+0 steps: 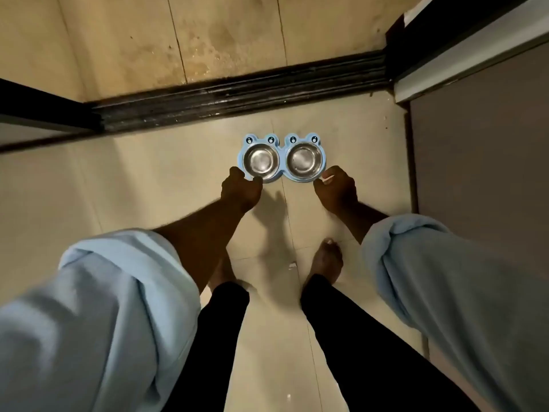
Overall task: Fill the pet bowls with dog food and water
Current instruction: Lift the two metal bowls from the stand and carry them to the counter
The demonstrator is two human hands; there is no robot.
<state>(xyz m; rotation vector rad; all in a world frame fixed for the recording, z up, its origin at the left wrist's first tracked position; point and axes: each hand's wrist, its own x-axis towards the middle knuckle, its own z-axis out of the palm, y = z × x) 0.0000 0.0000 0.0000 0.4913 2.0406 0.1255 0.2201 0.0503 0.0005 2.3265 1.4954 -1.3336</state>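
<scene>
No readable writing shows anywhere. Just above the centre of the frame, a blue double pet feeder (281, 171) with cartoon eyes sits on pale floor tiles (148, 179), holding two empty steel bowls: the left bowl (261, 160) and the right bowl (304, 159). The left hand (241, 190) and right hand (337, 187) reach down, fingers curled on the feeder's near corners; whether they truly grip is hard to make out. Rolled light-blue sleeves (118, 292) fill the lower corners, cut off by the frame. A dark door track (237, 93) crosses above.
</scene>
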